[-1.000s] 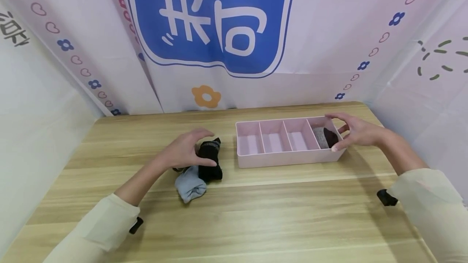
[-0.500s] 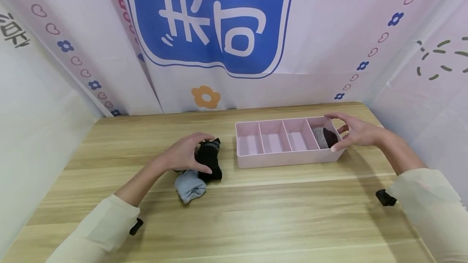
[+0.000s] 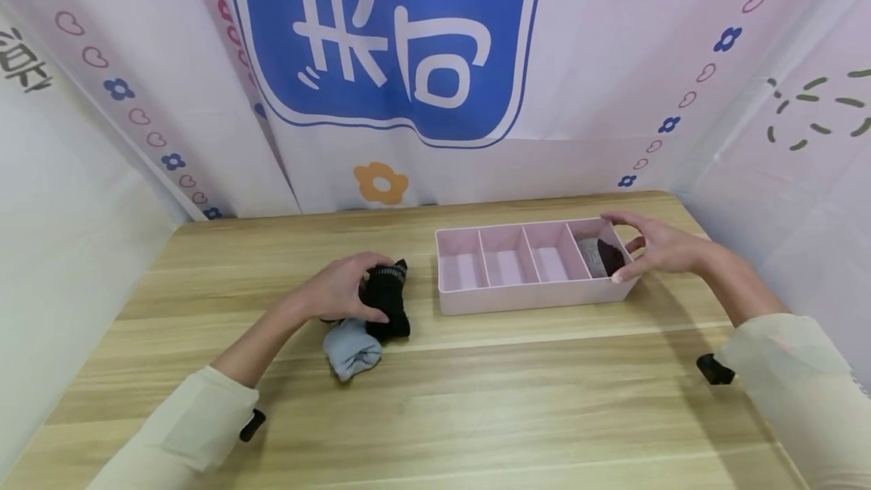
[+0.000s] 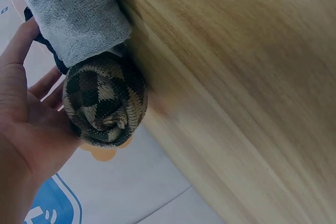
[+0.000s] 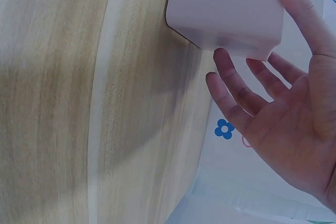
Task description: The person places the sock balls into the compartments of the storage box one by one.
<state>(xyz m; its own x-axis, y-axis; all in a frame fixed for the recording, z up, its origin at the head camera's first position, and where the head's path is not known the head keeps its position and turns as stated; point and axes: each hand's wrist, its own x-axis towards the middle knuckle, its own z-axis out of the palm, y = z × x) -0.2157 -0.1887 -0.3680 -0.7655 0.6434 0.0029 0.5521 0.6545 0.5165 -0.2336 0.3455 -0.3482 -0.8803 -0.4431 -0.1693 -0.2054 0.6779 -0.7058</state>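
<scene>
The left hand point(image 3: 343, 289) has narrowed around the black sock point(image 3: 386, 297), thumb and fingers seeming to hold it, though it looks not yet lifted off the table point(image 3: 476, 407). The grey sock point(image 3: 352, 350) lies at its seven o'clock, the pink box point(image 3: 531, 299) near three, far end gripped by the right hand point(image 3: 670, 248)

Box point(image 3: 531, 299): I view it on the tabletop point(image 3: 490, 399), before the backdrop point(image 3: 599, 59).
Sock group point(image 3: 389, 298): on the tabletop, to the left of the box.
Sock bundle point(image 3: 591, 257): in the box compartment rightmost from my view.
</scene>
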